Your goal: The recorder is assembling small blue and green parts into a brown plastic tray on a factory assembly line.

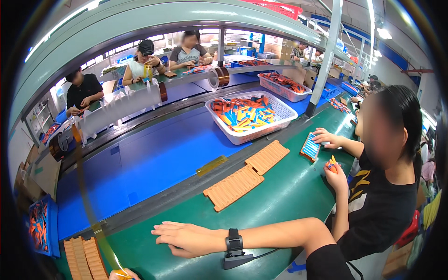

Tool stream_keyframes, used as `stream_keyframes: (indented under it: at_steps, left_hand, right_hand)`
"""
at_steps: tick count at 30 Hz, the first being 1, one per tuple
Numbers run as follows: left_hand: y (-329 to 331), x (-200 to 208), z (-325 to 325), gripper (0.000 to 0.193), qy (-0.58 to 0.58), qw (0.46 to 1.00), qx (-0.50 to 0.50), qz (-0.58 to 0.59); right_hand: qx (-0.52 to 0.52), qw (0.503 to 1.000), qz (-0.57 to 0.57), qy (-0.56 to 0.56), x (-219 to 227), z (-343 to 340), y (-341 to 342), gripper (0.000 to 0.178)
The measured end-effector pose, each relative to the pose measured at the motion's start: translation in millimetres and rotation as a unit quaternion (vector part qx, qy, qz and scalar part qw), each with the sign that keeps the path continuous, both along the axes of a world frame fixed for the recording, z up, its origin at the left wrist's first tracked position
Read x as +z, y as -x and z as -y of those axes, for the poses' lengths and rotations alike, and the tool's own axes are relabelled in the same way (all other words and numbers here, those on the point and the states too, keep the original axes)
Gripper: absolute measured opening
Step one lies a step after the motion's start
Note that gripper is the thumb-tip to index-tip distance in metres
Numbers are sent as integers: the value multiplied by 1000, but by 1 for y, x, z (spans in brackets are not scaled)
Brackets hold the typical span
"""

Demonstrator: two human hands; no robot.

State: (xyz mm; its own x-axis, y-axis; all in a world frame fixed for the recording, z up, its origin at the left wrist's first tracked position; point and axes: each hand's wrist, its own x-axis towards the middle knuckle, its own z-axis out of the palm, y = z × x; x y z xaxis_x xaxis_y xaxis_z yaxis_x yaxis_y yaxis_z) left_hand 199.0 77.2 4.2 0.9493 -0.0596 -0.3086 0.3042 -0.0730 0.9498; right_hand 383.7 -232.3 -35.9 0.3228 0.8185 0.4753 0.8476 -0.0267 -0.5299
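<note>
At the bottom edge, mostly cut off, my left hand [122, 276] pinches a small yellow plastic piece [123, 272] with a bit of blue beside it. A long strip of amber see-through tape [88, 200] runs from above down to that hand. My right hand [191, 238] is stretched out palm down over the green table [161, 266], fingers extended and holding nothing. A black strap with a small device [234, 242] circles that wrist. Ridged orange trays [86, 259] lie left of my left hand. Two more ridged trays [233, 186] lie end to end beyond my right hand.
A blue conveyor belt [140, 163] runs beyond the table, bearing a white basket [254, 137] of slim coloured pieces. A blue bin [53, 233] stands far left. Tape rolls [219, 78] hang on a bar. At right, a co-worker handles a filled tray [310, 147]; others sit opposite.
</note>
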Motion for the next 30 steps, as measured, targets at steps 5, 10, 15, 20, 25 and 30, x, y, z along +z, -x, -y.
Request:
stream_keyframes:
  at_steps: [5,10,15,20,25,30]
  left_hand:
    - [-12,6,3,31,54,996,-61,-31]
    - [-11,10,8,32,132,987,-74,-60]
    - [-11,15,13,29,94,992,-69,-53]
    - [-13,29,16,29,47,993,-57,-95]
    - [-13,27,20,24,55,994,-56,-70]
    - [-12,26,20,23,64,994,-59,-70]
  right_hand:
    - [-7,1000,-7,9,6,1,2,30]
    - [-1,1000,-15,6,6,2,2,29]
    - [-5,1000,-16,7,9,2,2,29]
    - [-5,999,-31,2,10,2,2,28]
    - [0,1000,-27,-2,8,2,0,27]
    - [2,999,-36,-9,6,1,-1,28]
